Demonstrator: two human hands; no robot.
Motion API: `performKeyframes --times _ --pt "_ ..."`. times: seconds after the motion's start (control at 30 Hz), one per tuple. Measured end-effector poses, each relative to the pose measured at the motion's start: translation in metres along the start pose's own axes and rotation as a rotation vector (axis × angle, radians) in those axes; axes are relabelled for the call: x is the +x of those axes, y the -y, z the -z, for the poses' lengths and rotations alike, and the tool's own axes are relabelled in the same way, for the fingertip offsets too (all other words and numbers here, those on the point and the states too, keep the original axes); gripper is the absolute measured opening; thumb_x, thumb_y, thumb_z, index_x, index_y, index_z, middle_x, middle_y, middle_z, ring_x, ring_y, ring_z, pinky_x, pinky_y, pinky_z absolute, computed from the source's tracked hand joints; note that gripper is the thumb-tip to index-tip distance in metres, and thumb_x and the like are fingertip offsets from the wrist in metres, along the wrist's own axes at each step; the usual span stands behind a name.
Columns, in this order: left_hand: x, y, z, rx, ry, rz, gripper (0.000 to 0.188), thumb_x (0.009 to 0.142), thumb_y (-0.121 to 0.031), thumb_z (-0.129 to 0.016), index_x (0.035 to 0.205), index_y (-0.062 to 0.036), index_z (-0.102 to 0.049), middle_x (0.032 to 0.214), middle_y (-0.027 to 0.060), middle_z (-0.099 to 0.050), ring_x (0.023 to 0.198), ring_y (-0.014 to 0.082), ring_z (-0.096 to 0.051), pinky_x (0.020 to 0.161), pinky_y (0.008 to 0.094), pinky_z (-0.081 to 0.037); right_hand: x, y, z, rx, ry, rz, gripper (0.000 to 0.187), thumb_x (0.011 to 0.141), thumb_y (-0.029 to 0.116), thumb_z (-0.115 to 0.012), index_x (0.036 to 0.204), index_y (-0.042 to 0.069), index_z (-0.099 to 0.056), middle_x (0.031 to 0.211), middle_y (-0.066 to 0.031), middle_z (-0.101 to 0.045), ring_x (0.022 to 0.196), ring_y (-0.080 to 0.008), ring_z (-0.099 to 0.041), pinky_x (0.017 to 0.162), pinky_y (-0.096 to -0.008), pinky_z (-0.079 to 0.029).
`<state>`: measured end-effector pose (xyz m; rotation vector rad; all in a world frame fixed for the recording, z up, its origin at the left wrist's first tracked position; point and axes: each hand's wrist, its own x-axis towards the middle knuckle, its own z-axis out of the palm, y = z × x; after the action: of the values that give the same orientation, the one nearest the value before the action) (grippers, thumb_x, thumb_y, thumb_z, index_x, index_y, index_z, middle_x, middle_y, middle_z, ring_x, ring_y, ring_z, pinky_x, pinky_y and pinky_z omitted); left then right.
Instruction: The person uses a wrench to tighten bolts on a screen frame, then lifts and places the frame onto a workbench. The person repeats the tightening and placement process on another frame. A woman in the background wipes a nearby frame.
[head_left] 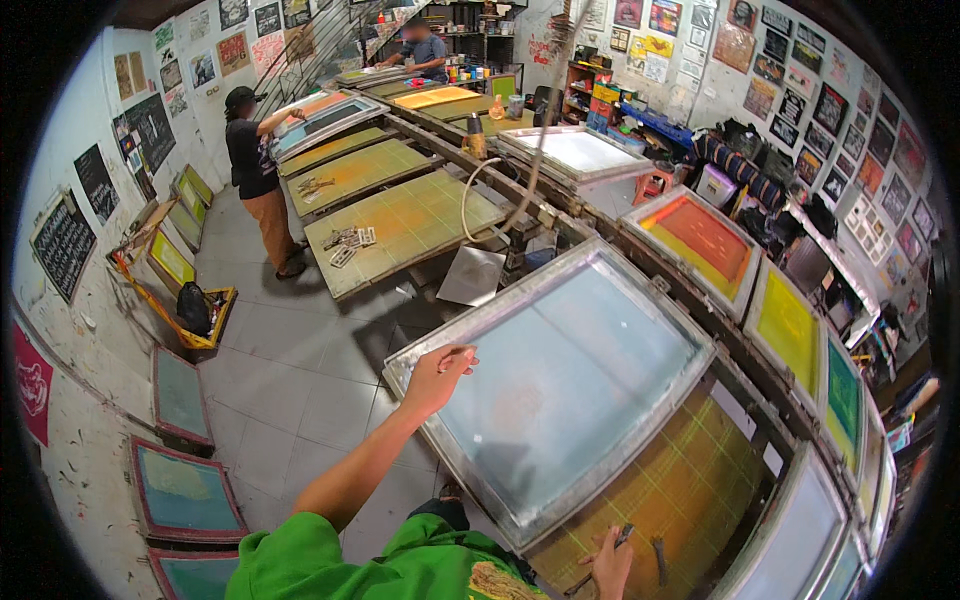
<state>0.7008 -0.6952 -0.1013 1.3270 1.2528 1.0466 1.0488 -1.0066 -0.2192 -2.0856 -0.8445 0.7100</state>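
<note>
A silk-screen frame (548, 387) with pale blue mesh lies tilted in front of me, above a brown-and-green printing board (660, 490). My left hand (440, 380) is over the frame's left rim, fingers curled together; what they hold, if anything, does not show. Low in the view, my right hand (608, 565) grips a thin dark stick-like piece (625, 535) over the board's near part. Beside that hand, a second short dark strip (658, 560) rests on the board. The lower part of my right hand is cut off by the picture's edge.
Red-orange (695, 240), yellow (790, 318) and white (572, 150) screens line the rail. A board (400, 225) carries small cut pieces (352, 243). One person (262, 180) stands at the left, another (425, 52) at the back. Screens (185, 487) lean along the left wall.
</note>
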Motion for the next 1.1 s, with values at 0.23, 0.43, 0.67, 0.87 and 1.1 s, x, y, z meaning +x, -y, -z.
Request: performKeyframes --times 0.23,0.43,0.67,0.87,1.1 --pt "0.090 0.068 0.069 0.605 -0.276 -0.295 0.041 0.105 -0.036 -0.068 0.131 -0.0053 -0.074 0.131 0.0160 -0.072 0.123 0.0316 -0.065 0.106 0.0428 -0.049 0.023 -0.010 -0.074 -0.046 -0.140 -0.126 0.052 0.114 0.042 -0.050 0.113 -0.007 -0.068 0.090 -0.0157 -0.075 0.079 -0.0272 -0.074 0.065 -0.0417 -0.057" --pt "0.162 0.115 0.060 0.617 -0.034 -0.108 0.074 0.105 -0.060 -0.055 0.146 0.0015 -0.060 0.141 0.0256 -0.065 0.132 0.0428 -0.060 0.111 0.0513 -0.046 0.021 0.015 -0.084 0.137 -0.154 -0.272 0.052 0.117 0.038 -0.045 0.124 -0.010 -0.063 0.087 -0.0194 -0.071 0.055 -0.0208 -0.066 0.049 -0.0364 -0.051" --pt "0.226 0.136 0.027 0.653 0.142 0.048 0.091 0.100 -0.076 -0.049 0.143 0.0030 -0.063 0.132 0.0281 -0.070 0.127 0.0462 -0.065 0.107 0.0553 -0.050 0.021 0.074 -0.098 -0.146 -0.267 -0.270 0.058 0.113 0.044 -0.052 0.108 -0.012 -0.066 0.086 -0.0295 -0.071 0.070 -0.0392 -0.073 0.064 -0.0516 -0.055" --pt "0.219 0.094 0.032 0.622 -0.036 0.116 0.088 0.096 -0.082 -0.050 0.121 -0.0027 -0.078 0.119 0.0272 -0.076 0.115 0.0477 -0.070 0.100 0.0531 -0.054 -0.019 0.125 -0.106 -0.269 -0.382 -0.218 0.063 0.111 0.044 -0.052 0.101 -0.016 -0.069 0.094 -0.0427 -0.068 0.098 -0.0574 -0.069 0.084 -0.0593 -0.052" --pt "0.169 0.027 0.046 0.563 -0.038 0.036 0.078 0.096 -0.075 -0.060 0.100 0.0007 -0.081 0.099 0.0249 -0.077 0.103 0.0433 -0.074 0.091 0.0509 -0.054 -0.087 0.117 -0.110 -0.199 -0.354 -0.258 0.054 0.112 0.040 -0.051 0.103 -0.011 -0.068 0.092 -0.0391 -0.069 0.095 -0.0578 -0.067 0.082 -0.0569 -0.052"
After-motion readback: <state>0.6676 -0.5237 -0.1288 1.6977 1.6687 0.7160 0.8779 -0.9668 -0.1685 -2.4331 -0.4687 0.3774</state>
